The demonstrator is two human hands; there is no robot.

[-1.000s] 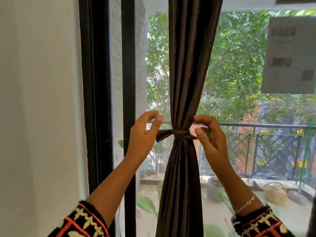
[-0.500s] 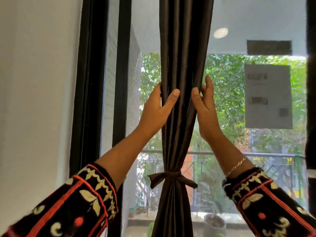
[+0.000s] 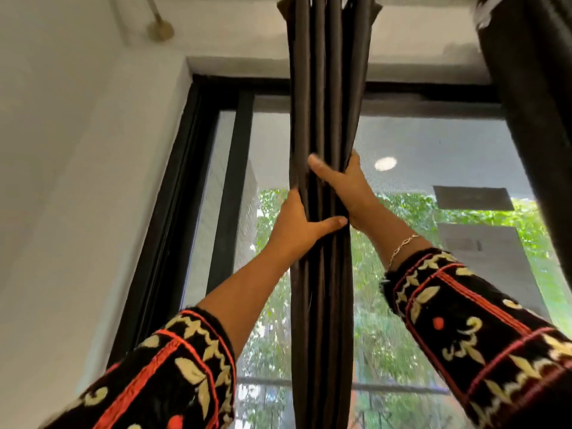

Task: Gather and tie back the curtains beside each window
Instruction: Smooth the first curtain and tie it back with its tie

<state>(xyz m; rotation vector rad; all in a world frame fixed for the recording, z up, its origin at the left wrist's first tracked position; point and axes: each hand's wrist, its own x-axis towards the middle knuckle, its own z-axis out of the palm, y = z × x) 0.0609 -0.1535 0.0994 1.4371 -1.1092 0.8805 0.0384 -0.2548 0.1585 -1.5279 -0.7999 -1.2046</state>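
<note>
A dark brown curtain (image 3: 325, 97) hangs in a tight bundle of folds in front of the window, from the top of the frame down past the bottom edge. My left hand (image 3: 297, 224) grips the bundle from the left, thumb laid across its front. Just above it, my right hand (image 3: 343, 187) grips the bundle from the right, thumb over the front folds. Both arms are raised and the view looks upward. The tie around the curtain is out of view below.
A black window frame (image 3: 185, 193) runs down the left beside a white wall (image 3: 62, 181). A second dark curtain (image 3: 538, 119) hangs at the far right. A brass rod bracket (image 3: 159, 29) sits on the wall top left. Papers (image 3: 483, 252) stick to the glass.
Both hands left the tie and moved up the curtain, now gripping the bundle higher. The view tilted upward, so the tie dropped out of sight.
</note>
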